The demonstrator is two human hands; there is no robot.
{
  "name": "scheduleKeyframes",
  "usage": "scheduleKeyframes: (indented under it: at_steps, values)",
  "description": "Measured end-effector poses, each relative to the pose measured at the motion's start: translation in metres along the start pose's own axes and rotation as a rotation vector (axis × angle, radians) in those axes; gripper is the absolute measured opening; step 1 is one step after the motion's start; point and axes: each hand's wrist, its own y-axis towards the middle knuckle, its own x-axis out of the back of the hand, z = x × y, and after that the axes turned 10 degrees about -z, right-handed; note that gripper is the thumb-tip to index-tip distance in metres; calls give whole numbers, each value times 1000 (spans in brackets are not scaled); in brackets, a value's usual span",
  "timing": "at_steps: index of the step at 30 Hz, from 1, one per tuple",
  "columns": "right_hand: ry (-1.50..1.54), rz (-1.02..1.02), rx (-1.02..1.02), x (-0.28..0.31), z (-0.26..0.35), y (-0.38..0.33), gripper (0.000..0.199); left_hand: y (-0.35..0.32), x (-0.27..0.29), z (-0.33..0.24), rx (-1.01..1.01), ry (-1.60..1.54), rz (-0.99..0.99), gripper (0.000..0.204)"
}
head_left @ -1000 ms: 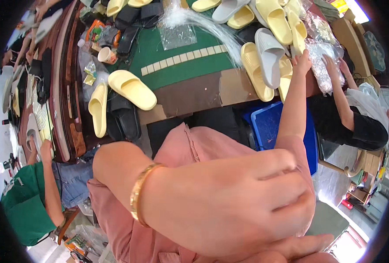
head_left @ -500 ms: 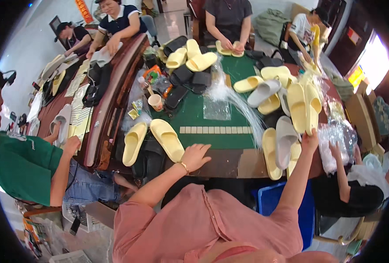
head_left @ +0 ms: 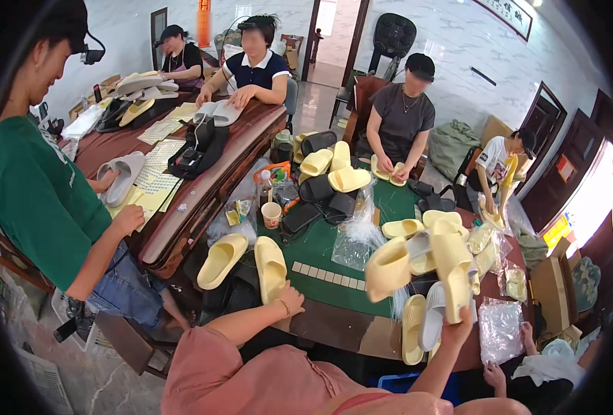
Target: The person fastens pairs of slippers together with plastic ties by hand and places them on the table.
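Note:
My right hand (head_left: 456, 330) is closed round the near end of a raised yellow slipper (head_left: 451, 277). A second yellow slipper (head_left: 388, 270), blurred by motion, hangs in the air just left of it; what supports it is hidden. My left hand (head_left: 291, 299) rests by the table edge at the heel of a yellow slipper (head_left: 270, 266), its fingers loosely apart; whether it touches the slipper I cannot tell. The mate (head_left: 223, 261) of that slipper lies further left, both on black slippers. Below my right hand lie a yellow slipper (head_left: 413, 325) and a grey slipper (head_left: 431, 318).
A row of white tiles (head_left: 328, 276) lies on the green mat (head_left: 313, 252). Beyond are a paper cup (head_left: 271, 215), clear plastic bags (head_left: 351, 245) and piled yellow and black slippers. Several people work around; one at right handles a clear bag (head_left: 500, 328). A blue bin (head_left: 417, 384) stands below.
The view has tilted up and turned. The two slippers at my right hand, side by side before, have swung apart. My left hand has come closer to the left slipper's heel.

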Motion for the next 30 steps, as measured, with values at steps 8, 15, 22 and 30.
scheduleKeyframes:
  at_steps: [8,15,22,30]
  values:
    - [-78,44,-329,-26,-86,-52,37,0,-27,-8,183,-851,-189,45]
    - [-175,68,-548,-14,-133,-77,21,-22,-19,-53,490,-1881,231,91]
    - [-149,109,-558,-42,-121,-92,26,8,-26,-69,829,-1883,76,91]
    - [-134,111,-550,-45,-108,-96,28,20,-11,-74,769,-2143,-209,53]
